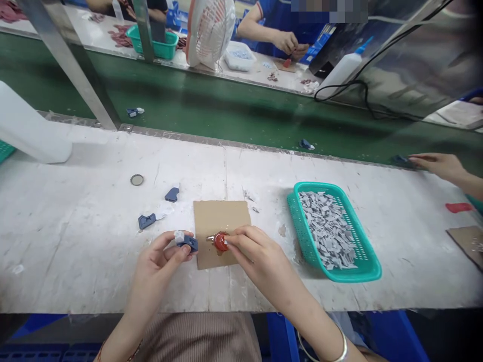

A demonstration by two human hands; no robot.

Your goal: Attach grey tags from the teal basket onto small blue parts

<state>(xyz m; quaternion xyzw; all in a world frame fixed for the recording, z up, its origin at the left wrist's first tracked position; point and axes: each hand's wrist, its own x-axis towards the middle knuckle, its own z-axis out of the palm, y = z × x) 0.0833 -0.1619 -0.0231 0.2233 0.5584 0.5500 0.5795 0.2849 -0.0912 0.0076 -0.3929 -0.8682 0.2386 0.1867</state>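
Between the fingertips of my left hand [160, 259] is a small dark blue plastic part [187, 244] with a pale grey piece at its upper end. My right hand [260, 251] pinches a tiny pale grey piece [226, 242] against the edge of a glossy red, rounded thing [220, 241] with a shiny pointed tip. That red thing lies on a square of brown cardboard [222, 216], with a wet-looking brownish patch around it. Two more dark blue parts, one nearer [147, 221] and one farther [172, 194], rest on the table left of the cardboard.
A green basket [372, 269] of small grey pieces stands at right. Behind the white table [94, 281] runs a green belt [226, 110] carrying blue parts. A bottle cap [137, 179] and a white bottle [30, 125] are at left. Another person's hand [439, 165] reaches the belt.
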